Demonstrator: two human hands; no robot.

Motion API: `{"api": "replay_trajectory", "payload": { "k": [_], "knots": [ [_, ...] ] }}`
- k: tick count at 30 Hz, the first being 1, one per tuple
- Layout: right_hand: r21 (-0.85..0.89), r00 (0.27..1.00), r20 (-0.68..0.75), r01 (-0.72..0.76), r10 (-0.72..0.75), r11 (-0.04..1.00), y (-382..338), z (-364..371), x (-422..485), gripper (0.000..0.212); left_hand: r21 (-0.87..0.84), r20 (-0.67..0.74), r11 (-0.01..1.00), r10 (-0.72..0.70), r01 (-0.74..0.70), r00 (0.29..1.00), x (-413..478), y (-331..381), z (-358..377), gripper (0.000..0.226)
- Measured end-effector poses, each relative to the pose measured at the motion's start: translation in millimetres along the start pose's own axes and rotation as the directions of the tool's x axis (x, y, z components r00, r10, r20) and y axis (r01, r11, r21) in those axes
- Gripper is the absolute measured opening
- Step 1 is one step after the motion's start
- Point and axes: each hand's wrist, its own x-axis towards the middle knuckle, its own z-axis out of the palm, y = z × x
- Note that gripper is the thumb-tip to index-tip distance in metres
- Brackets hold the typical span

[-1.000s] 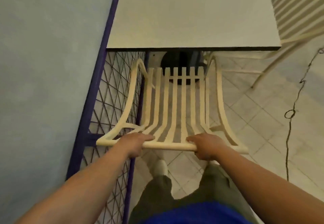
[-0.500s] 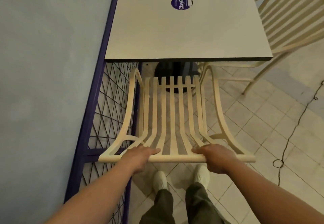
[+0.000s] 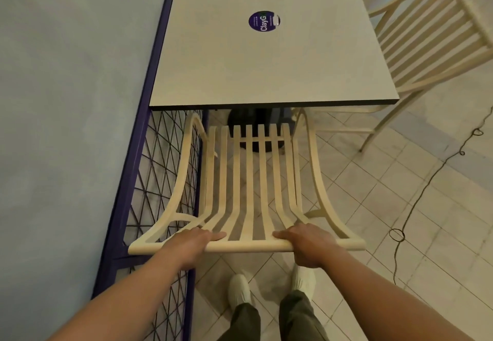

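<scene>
On the top rail (image 3: pixel 248 247) of the slatted chair (image 3: pixel 248 180), we wrap left hand (image 3: pixel 190 244) and right hand (image 3: pixel 306 244), the table (image 3: pixel 240 68) beyond our grip.

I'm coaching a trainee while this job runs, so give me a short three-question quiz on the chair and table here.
1. True or false: the left hand and the right hand both grip the top rail of the cream chair.
2. What lies on the table? A: a purple round sticker; B: a cup; C: a laptop.
3. Fill the gap: the wire mesh panel stands on the person's ____ side.

Key: 1 true; 2 A; 3 left.
</scene>
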Motion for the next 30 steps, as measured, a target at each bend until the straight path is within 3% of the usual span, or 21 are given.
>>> {"api": "replay_trajectory", "payload": {
  "k": [30],
  "knots": [
    [-0.008,0.999,0.024,0.031,-0.030,1.000,0.2,-4.3,18.8,0.066,0.030,-0.024,1.000,0.004,-0.004,1.000,7.3,-11.8,-13.7,0.090]
  ]
}}
